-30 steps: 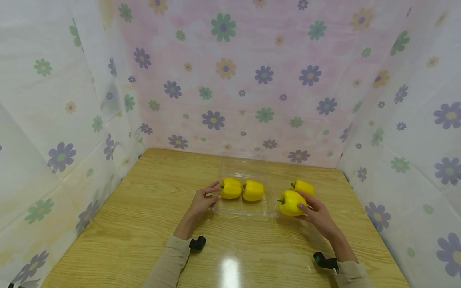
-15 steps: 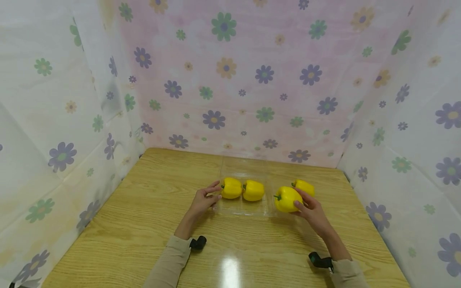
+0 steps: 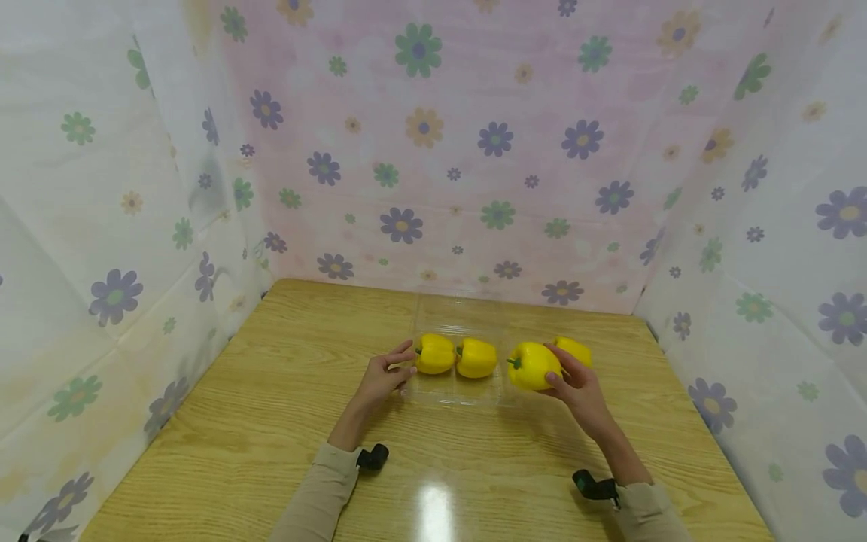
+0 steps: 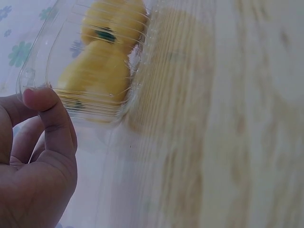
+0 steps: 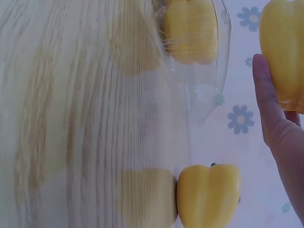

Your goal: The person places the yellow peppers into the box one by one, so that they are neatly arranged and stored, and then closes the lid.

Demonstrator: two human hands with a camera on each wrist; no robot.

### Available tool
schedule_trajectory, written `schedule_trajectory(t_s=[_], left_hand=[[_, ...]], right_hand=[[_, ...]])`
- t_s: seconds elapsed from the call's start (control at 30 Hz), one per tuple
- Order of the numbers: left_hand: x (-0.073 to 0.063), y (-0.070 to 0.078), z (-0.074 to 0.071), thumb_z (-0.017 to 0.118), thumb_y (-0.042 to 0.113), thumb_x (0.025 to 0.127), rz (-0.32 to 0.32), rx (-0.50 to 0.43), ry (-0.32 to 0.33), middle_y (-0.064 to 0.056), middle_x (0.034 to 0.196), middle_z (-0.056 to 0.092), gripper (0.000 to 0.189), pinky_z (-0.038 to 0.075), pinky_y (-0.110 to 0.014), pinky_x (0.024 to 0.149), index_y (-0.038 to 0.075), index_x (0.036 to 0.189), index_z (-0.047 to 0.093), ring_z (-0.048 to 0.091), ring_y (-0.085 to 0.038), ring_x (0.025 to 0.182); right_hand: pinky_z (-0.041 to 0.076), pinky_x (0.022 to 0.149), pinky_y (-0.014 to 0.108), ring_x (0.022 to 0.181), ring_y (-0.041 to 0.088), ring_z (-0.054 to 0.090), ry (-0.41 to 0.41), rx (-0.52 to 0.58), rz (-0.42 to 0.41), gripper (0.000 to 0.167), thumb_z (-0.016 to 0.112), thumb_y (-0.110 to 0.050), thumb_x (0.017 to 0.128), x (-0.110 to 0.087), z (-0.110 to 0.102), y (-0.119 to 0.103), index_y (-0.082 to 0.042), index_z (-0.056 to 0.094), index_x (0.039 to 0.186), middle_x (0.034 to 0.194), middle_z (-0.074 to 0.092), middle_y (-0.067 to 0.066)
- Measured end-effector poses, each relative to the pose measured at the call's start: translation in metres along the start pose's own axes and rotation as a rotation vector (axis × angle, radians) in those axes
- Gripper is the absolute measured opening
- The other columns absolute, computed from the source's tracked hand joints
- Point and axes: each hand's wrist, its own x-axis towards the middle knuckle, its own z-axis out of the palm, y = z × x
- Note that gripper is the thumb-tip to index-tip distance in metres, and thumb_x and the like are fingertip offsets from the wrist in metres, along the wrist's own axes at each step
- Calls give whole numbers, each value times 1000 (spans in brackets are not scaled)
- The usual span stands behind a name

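Observation:
My left hand (image 3: 381, 378) pinches the left rim of a clear plastic container (image 3: 467, 396) between thumb and finger, as the left wrist view shows. Inside it two yellow bell peppers (image 3: 435, 355) lie side by side, stems to the left. With my right hand (image 3: 584, 397) I grip another yellow bell pepper (image 3: 533, 367), thumb on its near side, stem pointing left. It hangs above the table, just right of the container. Behind my right hand a further yellow bell pepper (image 5: 208, 195) lies on the table, partly hidden in the head view.
A clear lid (image 3: 459, 312) stands folded back behind the container. Wood-grain table (image 3: 271, 436) extends around everything. Flower-print cloth (image 3: 497, 141) encloses the back and both sides. Each wrist carries a small black camera (image 3: 372, 457).
My right hand has carried its bell pepper left and away from me, from beside the loose pepper toward the container's right edge. The left hand stays at the rim.

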Motion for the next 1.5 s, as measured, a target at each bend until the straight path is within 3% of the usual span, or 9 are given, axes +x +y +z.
schedule_trajectory(t_s=[0.27, 0.77, 1.17, 1.5], left_hand=[[0, -3, -1, 61, -6, 98, 1, -7, -15, -14, 164, 33, 40, 45, -20, 53, -13, 137, 56, 43, -8, 56], [0, -3, -1, 60, -5, 99, 11, 1, -17, -13, 165, 33, 40, 44, -20, 53, -13, 137, 56, 43, -8, 55], [1, -2, -1, 61, -5, 98, 13, 18, 1, -13, 164, 35, 37, 43, -20, 53, -13, 134, 59, 41, -8, 55], [1, -3, 0, 62, -5, 98, 4, 23, 12, -12, 163, 36, 37, 42, -20, 53, -11, 135, 60, 40, -8, 55]], right_hand=[[60, 85, 33, 121, 10, 63, -45, 43, -34, 53, 52, 1, 105, 4, 17, 2, 7, 34, 154, 145, 52, -6], [60, 87, 37, 123, 9, 61, -104, 21, 32, 57, 55, -3, 104, 18, 47, 5, 8, 31, 155, 149, 44, -6], [59, 88, 42, 124, 11, 61, -150, 10, 67, 58, 55, -7, 105, 33, 64, 4, 4, 30, 157, 158, 33, 23], [59, 89, 42, 123, 15, 61, -144, -11, 115, 56, 56, -12, 106, 45, 78, 11, 1, 36, 156, 157, 34, 26]])
